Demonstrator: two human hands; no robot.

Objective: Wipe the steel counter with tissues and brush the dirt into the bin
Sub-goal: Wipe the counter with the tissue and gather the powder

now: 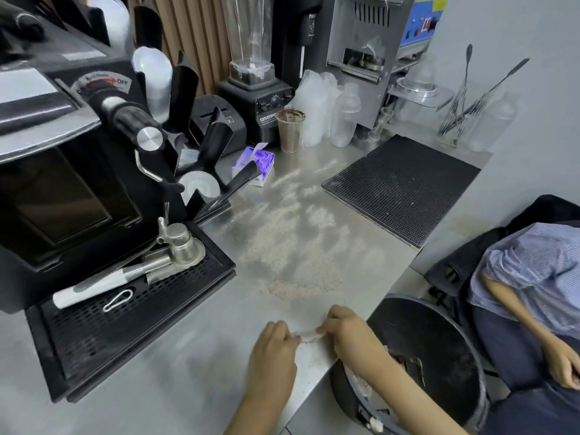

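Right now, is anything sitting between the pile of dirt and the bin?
No object does. Only bare steel counter lies between the dirt pile and the bin; the left hand and right hand pinch the tissue beside that path.

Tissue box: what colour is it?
The tissue box is purple with white, seen in the head view.

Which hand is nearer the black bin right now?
Right. The right hand is at the edge of the steel counter, next to the bin; the left hand is further in, beyond the tissue that both pinch.
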